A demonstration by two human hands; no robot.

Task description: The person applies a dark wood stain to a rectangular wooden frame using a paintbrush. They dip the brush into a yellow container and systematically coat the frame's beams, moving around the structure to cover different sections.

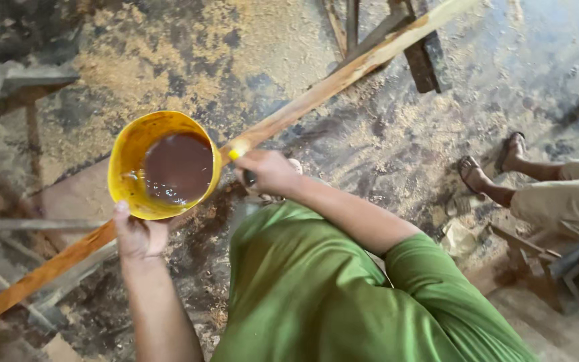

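Head view | left hand (139,234) grips yellow bowl (162,164) of brown stain, beside plank (289,114) | right hand (269,171) clenched on brush (237,154) touching plank | plank runs diagonally, lower-left to upper-right

The right hand (271,171) closed over a dark-handled tool with a yellow tip (236,154), hiding most of it. The long wooden plank (330,84) ran off both frame edges. A seated person (564,194) was cut off at the right edge.
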